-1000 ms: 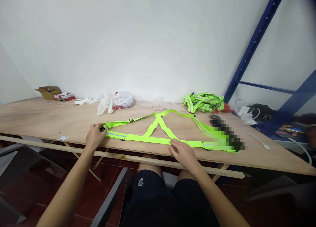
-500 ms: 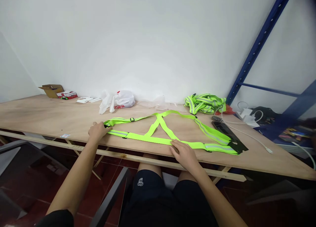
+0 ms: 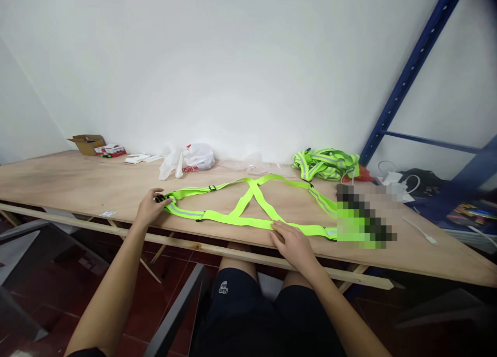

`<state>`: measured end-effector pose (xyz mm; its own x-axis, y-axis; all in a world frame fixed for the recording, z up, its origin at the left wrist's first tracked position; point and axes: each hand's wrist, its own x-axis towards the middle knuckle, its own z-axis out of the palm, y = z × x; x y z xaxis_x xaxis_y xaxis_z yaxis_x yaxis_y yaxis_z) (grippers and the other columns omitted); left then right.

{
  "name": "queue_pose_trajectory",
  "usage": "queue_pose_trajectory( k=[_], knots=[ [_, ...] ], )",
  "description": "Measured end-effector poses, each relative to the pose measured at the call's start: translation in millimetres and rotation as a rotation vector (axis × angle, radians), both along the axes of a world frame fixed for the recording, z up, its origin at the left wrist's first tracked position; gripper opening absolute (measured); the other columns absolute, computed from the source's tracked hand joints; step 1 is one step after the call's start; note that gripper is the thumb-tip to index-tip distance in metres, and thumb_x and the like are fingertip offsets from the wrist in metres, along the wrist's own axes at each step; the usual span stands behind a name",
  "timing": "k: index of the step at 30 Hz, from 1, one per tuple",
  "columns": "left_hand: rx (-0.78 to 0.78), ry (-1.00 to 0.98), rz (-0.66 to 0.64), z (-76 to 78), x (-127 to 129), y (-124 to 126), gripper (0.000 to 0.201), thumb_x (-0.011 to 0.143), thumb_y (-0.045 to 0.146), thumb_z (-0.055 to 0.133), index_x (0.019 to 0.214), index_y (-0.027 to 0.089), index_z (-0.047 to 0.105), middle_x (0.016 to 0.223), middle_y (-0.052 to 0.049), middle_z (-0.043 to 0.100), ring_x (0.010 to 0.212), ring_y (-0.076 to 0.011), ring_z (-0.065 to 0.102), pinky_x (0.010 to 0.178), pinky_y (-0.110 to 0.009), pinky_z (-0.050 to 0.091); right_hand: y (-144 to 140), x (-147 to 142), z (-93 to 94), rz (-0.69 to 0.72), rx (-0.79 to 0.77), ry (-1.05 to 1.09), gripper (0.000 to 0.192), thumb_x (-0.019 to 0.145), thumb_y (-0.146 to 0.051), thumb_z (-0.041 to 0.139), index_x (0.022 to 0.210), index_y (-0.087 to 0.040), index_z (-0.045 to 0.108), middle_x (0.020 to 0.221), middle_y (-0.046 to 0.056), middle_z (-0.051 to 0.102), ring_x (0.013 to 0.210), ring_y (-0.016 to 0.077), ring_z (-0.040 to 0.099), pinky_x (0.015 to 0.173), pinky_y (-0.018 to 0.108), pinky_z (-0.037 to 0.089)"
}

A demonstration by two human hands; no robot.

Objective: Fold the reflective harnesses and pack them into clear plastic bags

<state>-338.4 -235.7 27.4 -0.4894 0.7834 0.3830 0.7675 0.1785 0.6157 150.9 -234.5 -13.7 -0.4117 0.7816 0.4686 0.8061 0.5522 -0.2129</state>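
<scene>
A neon-green reflective harness (image 3: pixel 248 222) with silver stripes lies spread on the wooden table (image 3: pixel 97 183), its straps crossing in the middle. At its left end, my left hand (image 3: pixel 150 208) grips a black buckle (image 3: pixel 159 198) between thumb and fingers, partly hiding it. My right hand (image 3: pixel 292 244) lies on the front strap, right of the crossing, with fingers stretched out and pressing lightly. Pixelation covers the harness's right end and a dark object (image 3: pixel 361 212) beside it.
Behind the harness, a heap of similar green straps (image 3: pixel 326 163) sits against the wall. A white plastic bag (image 3: pixel 198 157), a cardboard box (image 3: pixel 87 144) and a red-white box (image 3: pixel 111 150) line the back. A white cable (image 3: pixel 421 231) lies right, near a blue rack (image 3: pixel 411 72).
My left hand has shifted its fingers, and more of the black buckle shows. My right hand stays on the front strap. The view has moved slightly.
</scene>
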Motion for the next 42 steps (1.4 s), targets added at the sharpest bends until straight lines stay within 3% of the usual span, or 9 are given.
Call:
queue_pose_trajectory(
  k=[7, 15, 21, 25, 27, 30, 34, 38, 42],
  knots=[
    [0.136, -0.254, -0.035, -8.9, -10, 3, 0.066, 0.062, 0.052, 0.072, 0.115, 0.013, 0.061, 0.083, -0.006, 0.07, 0.073, -0.0224, 0.067, 0.062, -0.029, 0.054, 3, 2, -3.9, 0.02, 0.077, 0.011, 0.028, 0.095, -0.026, 0.054, 0.111, -0.019, 0.076, 0.118, 0.011, 0.074, 0.112, 0.0281, 0.07, 0.097, 0.042, 0.056],
    [0.102, 0.005, 0.085, 0.3, -5, 1, 0.036, 0.075, 0.038, 0.061, 0.101, 0.015, 0.071, 0.091, -0.013, 0.074, 0.088, -0.0309, 0.069, 0.08, -0.04, 0.053, 2, 1, -5.1, 0.017, 0.097, -0.017, 0.028, 0.095, -0.024, 0.054, 0.112, -0.018, 0.075, 0.119, 0.011, 0.074, 0.112, 0.0282, 0.07, 0.097, 0.042, 0.056],
    [-0.012, 0.252, -0.196, -0.8, 32, 9, 0.036, 0.079, 0.029, 0.054, 0.108, 0.02, 0.074, 0.111, -0.012, 0.075, 0.107, -0.0322, 0.067, 0.097, -0.039, 0.049, 2, 1, -4.9, 0.017, 0.097, -0.018, 0.028, 0.095, -0.024, 0.055, 0.113, -0.016, 0.075, 0.119, 0.012, 0.074, 0.113, 0.0287, 0.07, 0.097, 0.043, 0.056],
    [-0.086, 0.275, -0.427, -0.9, 47, 0, 0.039, 0.085, 0.046, 0.054, 0.107, 0.024, 0.077, 0.12, -0.006, 0.074, 0.117, -0.0295, 0.065, 0.105, -0.035, 0.047, 3, 2, -6.2, 0.004, 0.105, -0.021, 0.028, 0.096, -0.025, 0.054, 0.112, -0.016, 0.075, 0.119, 0.011, 0.074, 0.113, 0.0286, 0.07, 0.098, 0.043, 0.056],
    [-0.103, 0.197, -0.471, -0.4, 49, -7, 0.049, 0.086, 0.058, 0.053, 0.109, 0.023, 0.077, 0.123, -0.006, 0.072, 0.122, -0.0306, 0.062, 0.108, -0.037, 0.045, 3, 2, -7.0, 0.008, 0.103, -0.028, 0.029, 0.096, -0.025, 0.053, 0.113, -0.016, 0.074, 0.119, 0.011, 0.074, 0.113, 0.0284, 0.069, 0.098, 0.043, 0.055],
    [-0.059, -0.005, -0.411, -1.5, 46, -14, 0.058, 0.084, 0.067, 0.051, 0.104, 0.019, 0.078, 0.113, -0.009, 0.076, 0.114, -0.0319, 0.066, 0.102, -0.039, 0.05, 3, 2, -7.1, 0.002, 0.096, -0.033, 0.029, 0.096, -0.026, 0.053, 0.113, -0.017, 0.074, 0.121, 0.011, 0.073, 0.115, 0.0282, 0.069, 0.098, 0.043, 0.055],
    [0.078, -0.143, -0.291, -8.0, 42, -13, 0.057, 0.086, 0.064, 0.049, 0.092, 0.014, 0.076, 0.078, -0.009, 0.078, 0.083, -0.0276, 0.073, 0.083, -0.037, 0.057, 2, 1, -4.7, -0.012, 0.086, -0.04, 0.028, 0.095, -0.025, 0.054, 0.114, -0.017, 0.074, 0.121, 0.011, 0.073, 0.115, 0.0283, 0.068, 0.098, 0.043, 0.055],
    [0.186, -0.078, -0.242, -13.7, 43, -14, 0.042, 0.082, 0.055, 0.058, 0.089, 0.016, 0.072, 0.086, -0.009, 0.077, 0.082, -0.0249, 0.071, 0.081, -0.034, 0.056, 0, 0, 0.3, -0.015, 0.063, -0.046, 0.028, 0.095, -0.025, 0.054, 0.113, -0.015, 0.074, 0.121, 0.012, 0.073, 0.115, 0.0281, 0.068, 0.099, 0.042, 0.055],
    [0.257, 0.221, -0.269, -18.8, 43, -30, 0.033, 0.087, 0.049, 0.056, 0.091, 0.02, 0.071, 0.096, -0.009, 0.075, 0.094, -0.0252, 0.069, 0.092, -0.036, 0.053, -1, 0, 6.3, -0.013, 0.032, -0.075, 0.03, 0.096, -0.026, 0.053, 0.114, -0.016, 0.074, 0.121, 0.012, 0.073, 0.115, 0.0282, 0.068, 0.1, 0.042, 0.054]
  ],
)
